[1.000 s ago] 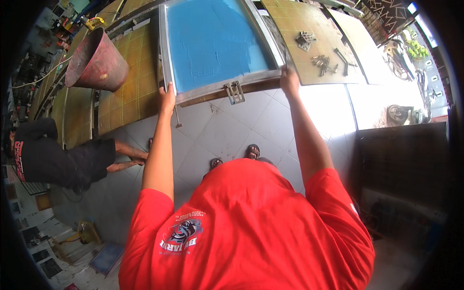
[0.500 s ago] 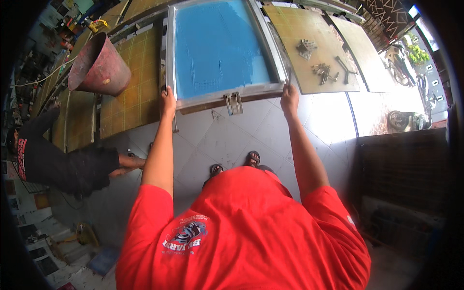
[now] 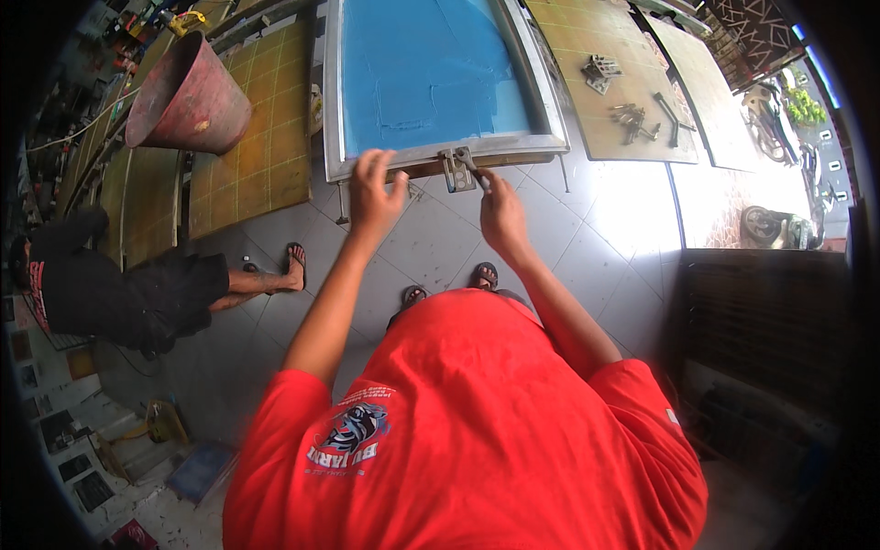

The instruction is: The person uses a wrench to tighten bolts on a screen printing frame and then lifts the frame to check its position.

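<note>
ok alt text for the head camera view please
A person's right hand holds a wrench-like tool at a metal bracket on the near edge of a metal frame around a blue panel, the left hand open at that edge. A reddish bucket sits at left; metal parts lie on a board at right.

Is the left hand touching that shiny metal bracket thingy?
Apart: the head view shows floor tiles between the left hand and the metal bracket.

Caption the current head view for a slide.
Left hand at the near edge of a blue-centred frame; right hand holding a tool at a metal bracket; red bucket at left.
</note>
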Motion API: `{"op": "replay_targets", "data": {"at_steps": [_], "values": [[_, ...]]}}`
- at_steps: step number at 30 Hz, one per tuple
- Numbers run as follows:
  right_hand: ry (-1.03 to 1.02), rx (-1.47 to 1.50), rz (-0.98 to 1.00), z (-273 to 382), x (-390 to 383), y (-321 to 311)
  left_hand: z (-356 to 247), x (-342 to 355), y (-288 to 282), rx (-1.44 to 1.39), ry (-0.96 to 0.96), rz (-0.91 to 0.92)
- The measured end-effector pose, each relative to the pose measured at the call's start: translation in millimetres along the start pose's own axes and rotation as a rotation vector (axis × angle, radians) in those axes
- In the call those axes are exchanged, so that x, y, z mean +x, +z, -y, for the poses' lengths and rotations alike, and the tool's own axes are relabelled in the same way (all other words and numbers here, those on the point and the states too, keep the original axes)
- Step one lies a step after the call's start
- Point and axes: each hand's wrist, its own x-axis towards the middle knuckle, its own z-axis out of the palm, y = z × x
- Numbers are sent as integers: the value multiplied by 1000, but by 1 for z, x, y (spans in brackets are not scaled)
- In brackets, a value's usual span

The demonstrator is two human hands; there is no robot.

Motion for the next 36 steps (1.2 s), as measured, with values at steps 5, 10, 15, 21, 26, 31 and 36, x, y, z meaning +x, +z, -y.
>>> {"op": "replay_targets", "data": {"at_steps": [5,10,15,21,26,31,36], "values": [[111,47,109,29,-10,13,-20,-19,27,16,113,176],[129,93,46,30,-14,34,-23,-20,40,128,77,301],[190,148,-6,23,-20,53,-26,-17,42,161,31,351],[274,203,-22,40,-20,59,-30,-19,39,167,60,314],[282,216,-46,43,-14,71,-27,-16,38,141,44,346],[180,-35,-11,18,-4,52,-16,-13,38,83,20,372],[-167,-444,7,0,57,3,-16,-11,37,67,-11,419]]}}
